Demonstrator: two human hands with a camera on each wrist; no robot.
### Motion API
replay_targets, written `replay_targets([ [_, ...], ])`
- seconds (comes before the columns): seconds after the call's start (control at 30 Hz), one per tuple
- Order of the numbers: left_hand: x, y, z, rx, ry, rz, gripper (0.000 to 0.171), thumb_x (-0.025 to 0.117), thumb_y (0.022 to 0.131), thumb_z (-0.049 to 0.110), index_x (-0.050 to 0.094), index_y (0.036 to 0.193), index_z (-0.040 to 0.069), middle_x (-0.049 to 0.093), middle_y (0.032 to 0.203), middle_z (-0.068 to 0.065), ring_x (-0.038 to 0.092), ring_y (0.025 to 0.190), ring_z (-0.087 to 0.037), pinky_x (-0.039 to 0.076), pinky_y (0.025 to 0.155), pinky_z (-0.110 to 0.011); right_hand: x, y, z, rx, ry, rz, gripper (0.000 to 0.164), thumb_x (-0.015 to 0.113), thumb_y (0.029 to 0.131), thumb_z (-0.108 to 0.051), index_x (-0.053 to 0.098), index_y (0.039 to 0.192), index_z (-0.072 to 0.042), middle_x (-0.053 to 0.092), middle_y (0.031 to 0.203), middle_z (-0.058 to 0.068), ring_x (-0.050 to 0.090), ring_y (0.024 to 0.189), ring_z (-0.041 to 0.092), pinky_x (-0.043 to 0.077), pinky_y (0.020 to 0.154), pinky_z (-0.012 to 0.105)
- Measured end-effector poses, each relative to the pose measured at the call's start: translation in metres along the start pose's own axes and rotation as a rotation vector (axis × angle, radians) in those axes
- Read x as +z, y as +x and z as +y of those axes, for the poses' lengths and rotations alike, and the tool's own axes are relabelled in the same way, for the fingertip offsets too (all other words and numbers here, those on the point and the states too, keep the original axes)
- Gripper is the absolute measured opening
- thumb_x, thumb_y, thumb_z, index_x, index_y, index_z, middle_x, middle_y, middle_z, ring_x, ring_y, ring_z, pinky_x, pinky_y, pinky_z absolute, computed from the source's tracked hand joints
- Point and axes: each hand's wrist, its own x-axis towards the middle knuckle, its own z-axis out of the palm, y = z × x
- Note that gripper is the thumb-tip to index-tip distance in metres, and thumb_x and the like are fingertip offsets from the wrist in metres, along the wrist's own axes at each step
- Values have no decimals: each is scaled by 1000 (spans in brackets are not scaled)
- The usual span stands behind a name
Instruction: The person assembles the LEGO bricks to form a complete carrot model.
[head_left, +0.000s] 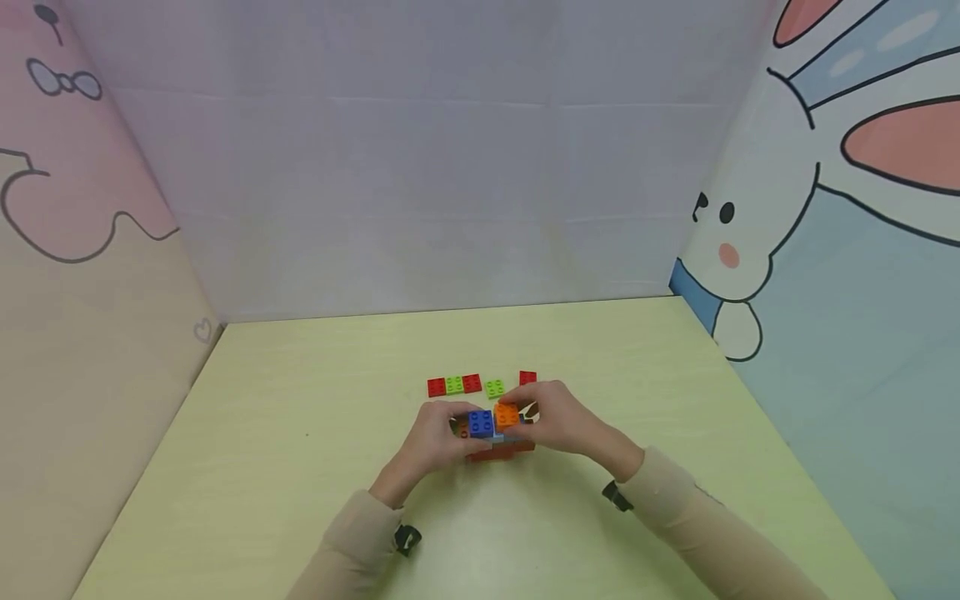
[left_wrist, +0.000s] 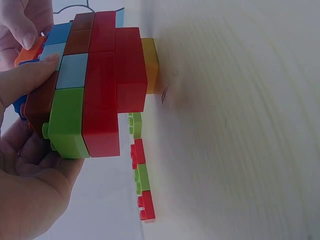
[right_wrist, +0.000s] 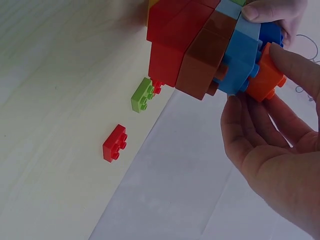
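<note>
A stacked toy-brick build, with yellow at its bottom, then red, brown, light blue and green bricks, is held between both hands. My left hand grips its left side, thumb on a light-blue brick and fingers round the far side. A dark blue brick sits on top, near the left fingers. My right hand pinches an orange brick between thumb and fingers at the top right of the build, beside the dark blue one. Whether the orange brick is fully pressed down, I cannot tell.
Behind the build, a row of red and green bricks lies on the pale table. A single green brick and a red brick lie apart to its right. A plain cloth wall stands at the table's back edge.
</note>
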Motion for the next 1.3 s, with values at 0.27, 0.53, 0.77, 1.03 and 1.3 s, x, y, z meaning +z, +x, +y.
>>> replay_targets([
  [0.27, 1, 1, -2, -4, -1, -5, 34, 85, 73, 28, 73, 103, 17, 65, 92, 11, 57, 83, -14, 50, 70, -28, 3, -1, 3, -11, 0, 0, 36, 79, 80, -19, 69, 113, -9, 67, 102, -5, 59, 90, 9, 50, 76, 27],
  [0.53, 1, 2, 0, -8, 4, -5, 32, 84, 74, 28, 73, 102, 18, 64, 93, 11, 57, 84, -14, 50, 72, -29, 3, -1, 4, 1, 5, -10, 35, 79, 80, -21, 70, 113, -12, 67, 104, -5, 58, 89, 8, 50, 75, 29],
  [0.77, 1, 2, 2, -3, -5, -3, 34, 85, 73, 29, 74, 102, 16, 65, 93, 8, 57, 83, -16, 50, 70, -29, 5, -1, 4, -4, -2, -4, 36, 79, 80, -20, 69, 113, -11, 67, 105, -4, 58, 89, 9, 50, 75, 28],
  [1.03, 1, 2, 2, -8, -1, -6, 35, 85, 72, 30, 74, 102, 16, 65, 93, 8, 57, 83, -17, 50, 70, -30, 4, -1, 2, 10, -28, -21, 36, 78, 81, -21, 69, 114, -11, 67, 106, -3, 59, 89, 14, 50, 73, 27],
  [1.3, 1, 4, -1, -1, -6, -12, 35, 85, 72, 31, 74, 102, 16, 65, 93, 7, 57, 82, -16, 50, 68, -29, 5, 1, -1, 28, -64, -47, 36, 78, 81, -21, 69, 115, -11, 65, 105, -3, 59, 86, 24, 49, 69, 26],
])
